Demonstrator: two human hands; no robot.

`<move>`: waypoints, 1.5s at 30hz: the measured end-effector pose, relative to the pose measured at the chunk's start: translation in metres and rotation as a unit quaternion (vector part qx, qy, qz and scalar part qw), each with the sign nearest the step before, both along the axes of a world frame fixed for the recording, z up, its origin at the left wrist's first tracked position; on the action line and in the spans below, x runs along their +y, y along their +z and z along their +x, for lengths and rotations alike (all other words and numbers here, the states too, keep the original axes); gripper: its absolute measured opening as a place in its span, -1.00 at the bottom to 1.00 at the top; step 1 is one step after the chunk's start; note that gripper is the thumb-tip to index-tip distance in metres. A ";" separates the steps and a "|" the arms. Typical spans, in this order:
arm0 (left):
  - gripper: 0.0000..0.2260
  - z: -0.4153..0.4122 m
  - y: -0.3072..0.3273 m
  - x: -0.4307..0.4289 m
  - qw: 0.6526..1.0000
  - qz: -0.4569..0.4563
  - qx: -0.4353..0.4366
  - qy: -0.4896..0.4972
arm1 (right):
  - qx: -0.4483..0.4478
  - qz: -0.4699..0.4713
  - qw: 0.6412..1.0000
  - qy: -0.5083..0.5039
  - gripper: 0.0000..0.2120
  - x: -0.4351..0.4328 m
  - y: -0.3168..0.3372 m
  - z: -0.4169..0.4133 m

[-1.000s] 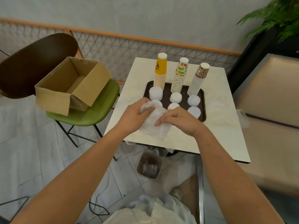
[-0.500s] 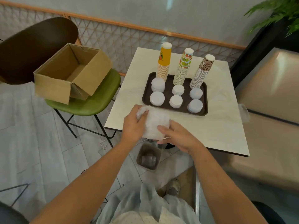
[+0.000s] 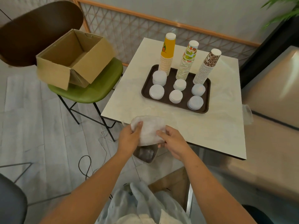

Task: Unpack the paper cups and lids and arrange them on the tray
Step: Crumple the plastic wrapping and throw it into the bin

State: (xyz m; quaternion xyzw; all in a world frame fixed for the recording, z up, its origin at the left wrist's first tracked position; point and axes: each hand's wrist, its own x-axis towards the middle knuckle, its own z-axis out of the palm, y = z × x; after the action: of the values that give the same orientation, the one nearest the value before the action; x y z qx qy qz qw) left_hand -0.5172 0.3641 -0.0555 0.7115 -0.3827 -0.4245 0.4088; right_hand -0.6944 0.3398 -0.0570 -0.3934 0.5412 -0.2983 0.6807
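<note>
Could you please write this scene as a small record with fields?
left hand: grips a crumpled plastic wrapper at the table's near edge
right hand: grips the same wrapper
tray: on table; three cup stacks behind, six lid stacks in front
box: open, on green chair left of table
bin: on floor under the hands
</note>
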 end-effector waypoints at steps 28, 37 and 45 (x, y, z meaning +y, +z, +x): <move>-0.72 -0.013 -0.303 0.017 0.971 0.236 -0.036 -0.008 | 0.243 0.052 0.968 0.037 -0.79 0.013 -0.302 0.004; -0.61 -0.005 -0.449 -0.011 0.949 0.296 -0.043 -0.097 | 0.370 0.007 0.908 0.195 -0.60 -0.024 -0.459 0.007; -0.20 -0.005 -0.528 -0.021 0.909 0.361 -0.105 -0.181 | 0.451 0.054 0.825 0.335 -0.33 -0.033 -0.519 0.008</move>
State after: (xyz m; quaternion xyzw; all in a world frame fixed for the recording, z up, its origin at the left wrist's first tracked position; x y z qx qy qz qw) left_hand -0.5219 0.3430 -0.5833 0.7696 -0.3661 -0.5231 -0.0029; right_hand -0.6867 0.3064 -0.5762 -0.6041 0.6379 0.1883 0.4390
